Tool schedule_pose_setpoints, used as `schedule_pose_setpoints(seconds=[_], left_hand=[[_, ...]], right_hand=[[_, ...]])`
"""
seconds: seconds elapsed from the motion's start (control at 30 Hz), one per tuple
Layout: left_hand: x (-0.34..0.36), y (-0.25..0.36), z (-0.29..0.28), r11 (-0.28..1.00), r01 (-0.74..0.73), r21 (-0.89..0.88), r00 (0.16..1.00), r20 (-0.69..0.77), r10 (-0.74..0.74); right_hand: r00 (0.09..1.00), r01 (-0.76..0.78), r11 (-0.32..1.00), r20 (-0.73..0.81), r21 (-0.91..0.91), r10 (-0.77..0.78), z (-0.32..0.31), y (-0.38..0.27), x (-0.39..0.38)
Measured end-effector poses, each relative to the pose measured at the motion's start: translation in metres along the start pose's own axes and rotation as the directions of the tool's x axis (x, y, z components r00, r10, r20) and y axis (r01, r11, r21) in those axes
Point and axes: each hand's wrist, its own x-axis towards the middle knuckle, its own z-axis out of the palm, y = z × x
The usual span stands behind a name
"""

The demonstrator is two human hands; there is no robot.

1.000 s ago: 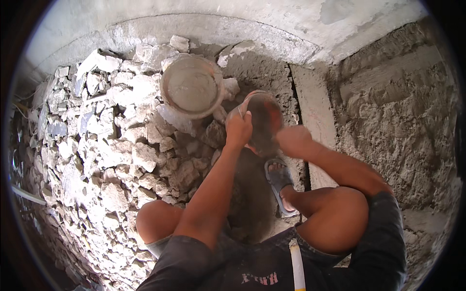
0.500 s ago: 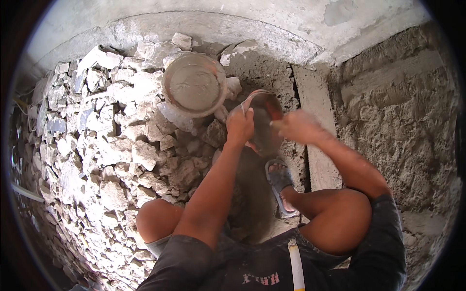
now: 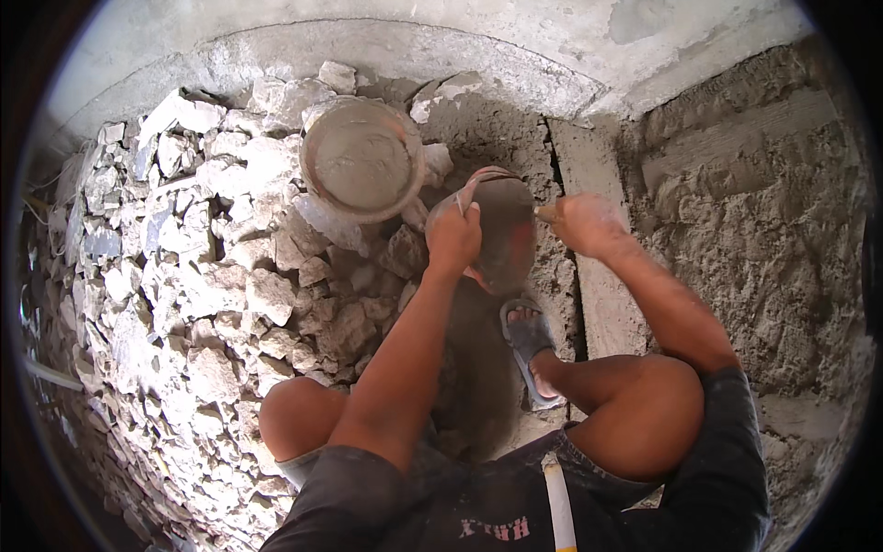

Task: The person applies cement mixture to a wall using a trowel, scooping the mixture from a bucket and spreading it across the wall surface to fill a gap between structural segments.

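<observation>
My left hand [image 3: 454, 237] grips the near-left rim of a tilted shallow bowl [image 3: 492, 216], reddish at its edge and coated grey inside. To its right, my right hand [image 3: 589, 225] is closed round a short, light-coloured handle [image 3: 548, 213]. The handle points at the bowl's right side; the tool's working end cannot be made out, though a reddish patch shows inside the bowl there. Just beyond my left hand, a round bucket [image 3: 310, 166] stands among the stones, filled with wet grey mortar [image 3: 363, 167].
Broken stones [image 3: 212, 276] are heaped across the left. A pale wall [image 3: 386, 37] curves along the back, and a rough mortar-covered surface [image 3: 736, 221] lies at right beside a pale concrete strip [image 3: 602, 313]. My sandalled foot [image 3: 531, 345] is below the bowl. A cigarette [image 3: 559, 501] hangs before my shirt.
My right hand has moved slightly right and up, away from the bowl, with the handle still in it. The left hand keeps its hold, and the bowl's inside now faces me more.
</observation>
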Motion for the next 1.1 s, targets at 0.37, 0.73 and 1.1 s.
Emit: schedule_pose_setpoints(seconds=[0.37,0.73,1.1], left_hand=[[0.008,-0.010,-0.017,0.993,0.105,0.059,0.991,0.075,-0.109],[0.007,-0.020,0.001,0.997,0.059,0.056,0.997,0.053,-0.062],[0.031,0.000,-0.020,0.986,0.145,0.080,0.989,-0.032,-0.143]], right_hand=[[0.981,0.149,0.986,0.118,0.068,-0.157,-0.016,-0.006,-0.028],[0.960,0.213,0.967,0.214,-0.138,-0.181,0.027,0.010,0.029],[0.993,0.111,0.548,-0.117,0.829,-0.024,0.155,0.036,-0.036]])
